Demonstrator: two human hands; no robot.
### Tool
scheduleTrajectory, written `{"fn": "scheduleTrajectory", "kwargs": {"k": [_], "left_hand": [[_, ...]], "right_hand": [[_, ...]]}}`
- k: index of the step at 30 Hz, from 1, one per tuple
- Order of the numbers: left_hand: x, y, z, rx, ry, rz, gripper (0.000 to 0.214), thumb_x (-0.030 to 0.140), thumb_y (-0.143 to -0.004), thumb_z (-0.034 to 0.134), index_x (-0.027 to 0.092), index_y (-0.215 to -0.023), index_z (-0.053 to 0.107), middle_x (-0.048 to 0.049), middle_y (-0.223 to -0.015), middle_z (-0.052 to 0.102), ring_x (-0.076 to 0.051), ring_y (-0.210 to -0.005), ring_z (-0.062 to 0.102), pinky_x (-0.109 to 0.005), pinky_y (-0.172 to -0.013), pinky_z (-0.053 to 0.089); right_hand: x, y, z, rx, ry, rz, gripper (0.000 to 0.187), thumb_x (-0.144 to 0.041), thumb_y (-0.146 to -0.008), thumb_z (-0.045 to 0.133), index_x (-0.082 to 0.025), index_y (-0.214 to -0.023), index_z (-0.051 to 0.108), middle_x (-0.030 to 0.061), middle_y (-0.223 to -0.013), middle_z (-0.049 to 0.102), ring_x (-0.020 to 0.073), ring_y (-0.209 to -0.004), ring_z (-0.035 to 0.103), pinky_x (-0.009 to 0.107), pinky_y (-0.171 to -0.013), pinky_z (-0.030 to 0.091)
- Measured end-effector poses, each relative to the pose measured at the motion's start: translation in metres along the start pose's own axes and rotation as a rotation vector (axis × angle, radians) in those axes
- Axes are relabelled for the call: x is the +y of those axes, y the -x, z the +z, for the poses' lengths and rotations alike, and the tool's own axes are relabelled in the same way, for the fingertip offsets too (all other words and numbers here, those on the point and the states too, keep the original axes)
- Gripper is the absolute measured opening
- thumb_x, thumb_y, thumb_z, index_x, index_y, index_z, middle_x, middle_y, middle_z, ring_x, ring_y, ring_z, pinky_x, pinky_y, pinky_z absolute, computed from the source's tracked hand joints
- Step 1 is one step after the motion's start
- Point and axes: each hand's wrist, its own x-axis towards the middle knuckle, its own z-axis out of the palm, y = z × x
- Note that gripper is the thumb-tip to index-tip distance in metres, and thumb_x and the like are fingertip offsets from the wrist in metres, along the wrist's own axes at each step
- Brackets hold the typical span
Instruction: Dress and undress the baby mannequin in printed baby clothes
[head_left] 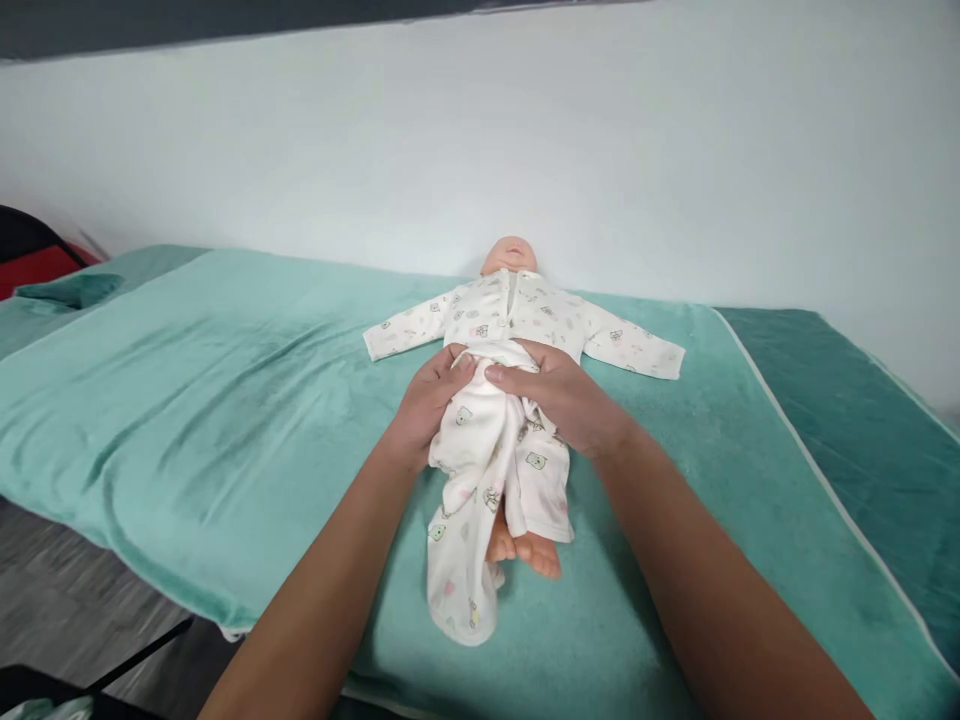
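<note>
A baby doll (pixel 509 255) lies on its back, arms spread wide, in a white long-sleeved top (pixel 551 310) printed with small animals. Over its lower body are matching white baby pants (pixel 469 450). My left hand (pixel 431 400) pinches one side of the waistband, thumb on top. My right hand (pixel 566 395) grips the other side, its thumb almost meeting the left one. One pant leg hangs long to the left, beyond the doll's feet (pixel 534 555). The bare toes stick out under the other leg. Fabric hides the doll's legs and some of my fingers.
A pale green sheet (pixel 300 400) covers the bed, with a darker green cover (pixel 840 400) showing at the right. Behind stands a white wall (pixel 480 130). A red and black item (pixel 37 262) is at the far left, and grey floor (pixel 67 580) shows lower left.
</note>
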Motion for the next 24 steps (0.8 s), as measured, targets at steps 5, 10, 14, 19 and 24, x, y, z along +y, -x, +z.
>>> {"fn": "scheduleTrajectory", "kwargs": {"k": [5,10,14,19,24], "left_hand": [[0.001,0.002,-0.003,0.039,0.038,-0.005,0.034,0.045,-0.081,0.075,0.018,-0.078,0.055,0.0043,-0.064,0.053,-0.009,-0.054,0.048,-0.022,-0.053,0.04],[0.007,0.01,-0.012,-0.121,-0.174,-0.016,0.044,0.054,-0.072,0.081,0.015,-0.081,0.062,0.0018,-0.07,0.058,-0.01,-0.059,0.051,-0.022,-0.054,0.039],[0.009,0.014,-0.014,-0.206,-0.306,-0.139,0.049,0.035,-0.061,0.09,0.016,-0.101,0.069,-0.0036,-0.091,0.071,-0.02,-0.079,0.064,-0.027,-0.067,0.048],[0.002,0.012,-0.012,-0.061,-0.092,-0.136,0.042,0.024,-0.062,0.085,0.017,-0.101,0.071,-0.0029,-0.09,0.072,-0.019,-0.078,0.066,-0.028,-0.069,0.05],[-0.001,0.009,-0.011,0.013,0.104,-0.082,0.032,0.023,-0.062,0.081,0.016,-0.089,0.068,-0.0013,-0.079,0.067,-0.016,-0.068,0.063,-0.026,-0.064,0.049]], "right_hand": [[-0.007,0.006,0.0,-0.249,0.261,0.037,0.043,-0.032,-0.069,0.085,-0.02,-0.108,0.07,0.0032,-0.101,0.073,0.0203,-0.092,0.066,0.03,-0.077,0.052],[-0.003,0.005,0.004,-0.022,0.232,0.001,0.019,-0.033,-0.08,0.072,-0.02,-0.094,0.066,-0.0007,-0.088,0.067,0.0152,-0.079,0.061,0.026,-0.069,0.047],[0.007,-0.001,0.007,0.181,0.162,-0.054,0.016,-0.035,-0.081,0.069,-0.022,-0.084,0.061,-0.0046,-0.076,0.059,0.0119,-0.068,0.054,0.024,-0.063,0.042],[0.006,-0.001,0.008,0.146,0.157,0.001,0.023,-0.037,-0.079,0.073,-0.021,-0.094,0.067,0.0,-0.085,0.068,0.0166,-0.076,0.061,0.027,-0.066,0.047],[-0.007,0.004,0.004,-0.149,0.319,0.073,0.042,-0.035,-0.072,0.082,-0.019,-0.11,0.072,0.0043,-0.104,0.074,0.0227,-0.095,0.068,0.033,-0.081,0.053]]}}
